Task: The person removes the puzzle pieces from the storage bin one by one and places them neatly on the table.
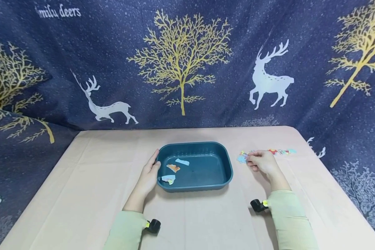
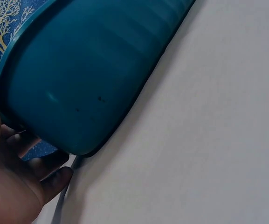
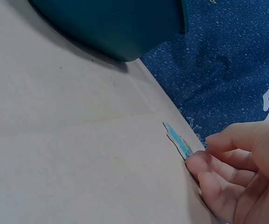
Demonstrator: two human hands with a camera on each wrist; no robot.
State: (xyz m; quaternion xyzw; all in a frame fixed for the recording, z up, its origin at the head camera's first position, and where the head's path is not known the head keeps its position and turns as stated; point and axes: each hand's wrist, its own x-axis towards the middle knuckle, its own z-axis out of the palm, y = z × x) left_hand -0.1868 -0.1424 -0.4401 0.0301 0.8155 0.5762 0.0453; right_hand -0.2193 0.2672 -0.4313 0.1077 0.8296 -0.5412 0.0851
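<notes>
In the head view my left hand (image 1: 149,174) holds the left end of a teal plastic basin (image 1: 193,188), thumb at the rim and the other fingers outside. The left wrist view shows those fingers bent at the basin's (image 2: 73,93) lower corner. Three cutout pieces lie inside the basin: a pale blue strip (image 1: 182,161), an orange piece (image 1: 173,168) and a white-and-blue one (image 1: 168,179). To the right, my right hand (image 1: 264,162) pinches a light blue cutout piece (image 1: 242,159) low over the table; its near end is hidden by the fingertips.
More colourful cutout pieces (image 1: 285,151) lie in a row beyond my right hand. A pinkish cloth covers the table (image 1: 206,218), whose far edge meets a dark blue curtain (image 1: 212,118) with deer and trees. A small black camera (image 1: 258,205) sits at each wrist.
</notes>
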